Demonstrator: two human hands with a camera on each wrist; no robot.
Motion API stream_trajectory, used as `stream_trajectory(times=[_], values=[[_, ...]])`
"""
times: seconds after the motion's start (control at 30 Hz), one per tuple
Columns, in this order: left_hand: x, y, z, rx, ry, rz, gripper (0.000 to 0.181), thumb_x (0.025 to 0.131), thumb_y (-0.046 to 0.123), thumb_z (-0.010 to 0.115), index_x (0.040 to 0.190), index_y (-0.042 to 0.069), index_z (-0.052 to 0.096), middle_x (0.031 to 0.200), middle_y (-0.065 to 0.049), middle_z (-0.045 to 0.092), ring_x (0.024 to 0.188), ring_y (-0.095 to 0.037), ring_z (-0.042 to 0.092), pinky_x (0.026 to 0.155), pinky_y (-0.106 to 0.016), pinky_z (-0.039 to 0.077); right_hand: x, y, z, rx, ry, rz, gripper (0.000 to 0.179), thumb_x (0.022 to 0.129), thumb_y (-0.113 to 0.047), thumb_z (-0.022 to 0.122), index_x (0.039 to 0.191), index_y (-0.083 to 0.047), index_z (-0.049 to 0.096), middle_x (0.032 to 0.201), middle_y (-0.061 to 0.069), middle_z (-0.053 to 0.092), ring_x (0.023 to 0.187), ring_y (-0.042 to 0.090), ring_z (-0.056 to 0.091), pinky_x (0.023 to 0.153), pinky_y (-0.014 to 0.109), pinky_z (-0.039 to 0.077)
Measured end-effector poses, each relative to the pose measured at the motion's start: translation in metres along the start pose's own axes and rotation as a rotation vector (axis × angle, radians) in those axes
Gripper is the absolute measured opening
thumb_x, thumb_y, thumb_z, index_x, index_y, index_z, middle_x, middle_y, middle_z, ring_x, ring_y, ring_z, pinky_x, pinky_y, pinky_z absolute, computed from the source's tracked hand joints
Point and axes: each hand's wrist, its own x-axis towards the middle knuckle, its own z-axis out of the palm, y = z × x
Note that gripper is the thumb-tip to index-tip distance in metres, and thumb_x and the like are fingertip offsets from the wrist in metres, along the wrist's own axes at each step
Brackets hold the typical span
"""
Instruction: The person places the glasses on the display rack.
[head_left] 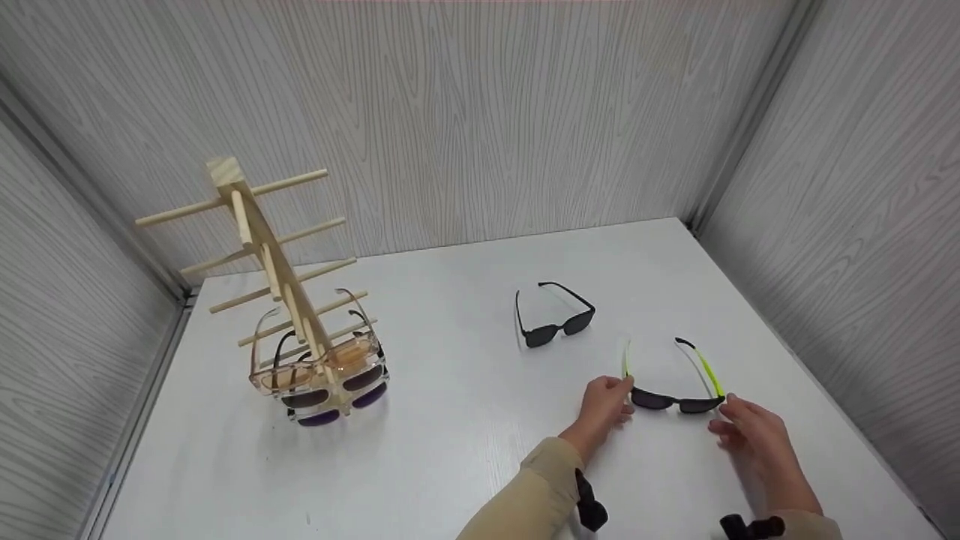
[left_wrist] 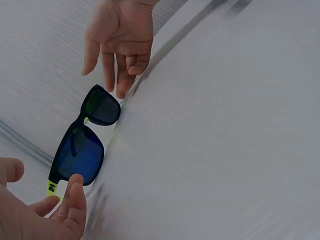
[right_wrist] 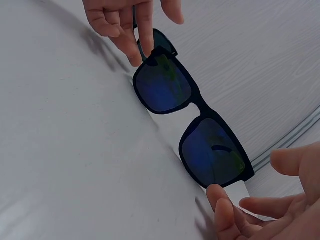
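Note:
Sunglasses with dark lenses (head_left: 652,400), a black front and yellow-green temples stand on the white table at the right, temples unfolded and pointing away. My left hand (head_left: 606,406) is at their left hinge. In the left wrist view, its fingertips touch the lens corner and temple, while the thumb (left_wrist: 14,170) stays apart. At the other hinge is my right hand (head_left: 757,436). One fingertip (right_wrist: 215,191) meets the lower lens edge in the right wrist view, thumb held away. Neither hand curls round the frame. Farther back lies a second, all-black pair of sunglasses (head_left: 541,336), unfolded.
A wooden peg rack (head_left: 279,259) leans in view at the left. Its lower pegs carry several glasses, including a clear pair with orange lenses (head_left: 351,354) and a purple-lensed pair (head_left: 319,418). Wood-grain panels (head_left: 450,112) enclose the back and sides of the table (head_left: 435,450).

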Motion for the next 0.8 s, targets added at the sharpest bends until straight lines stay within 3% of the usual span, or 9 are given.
stream_trajectory(times=[0.13,0.27,0.47,0.8], values=[[0.001,-0.002,0.001,-0.032,-0.012,-0.038,0.031,0.089,0.033,0.061,0.104,0.006,0.060,0.087,-0.006,0.061,0.071,-0.020,0.064,0.065,-0.034,0.052,0.001,0.001,0.002,-0.006,0.000,-0.039,0.077,0.092,-0.040,0.056,0.145,0.002,0.020,0.104,0.003,0.059,0.078,0.012,0.062,0.069,0.028,0.051],[0.002,-0.003,0.004,-0.033,-0.004,-0.038,0.031,0.088,0.033,0.062,0.103,0.006,0.061,0.083,-0.007,0.062,0.068,-0.020,0.063,0.063,-0.033,0.052,0.002,0.002,0.006,0.008,-0.003,-0.066,0.070,0.093,-0.038,0.055,0.142,0.003,0.027,0.093,-0.003,0.063,0.075,0.012,0.062,0.066,0.028,0.051],[-0.002,0.000,0.009,-0.026,-0.019,-0.039,0.031,0.088,0.032,0.062,0.103,0.005,0.060,0.080,-0.008,0.064,0.067,-0.019,0.063,0.063,-0.033,0.052,0.004,0.002,0.010,0.041,-0.010,-0.051,0.065,0.094,-0.033,0.054,0.141,0.004,0.028,0.092,-0.002,0.062,0.076,0.012,0.062,0.067,0.028,0.052],[0.000,-0.001,0.014,-0.004,0.012,-0.052,0.029,0.089,0.029,0.062,0.105,0.006,0.060,0.079,-0.006,0.063,0.067,-0.018,0.061,0.060,-0.031,0.051,0.010,0.003,0.013,-0.033,0.010,-0.039,0.064,0.096,-0.033,0.050,0.143,0.003,0.026,0.101,0.004,0.059,0.073,0.012,0.061,0.066,0.028,0.052]])
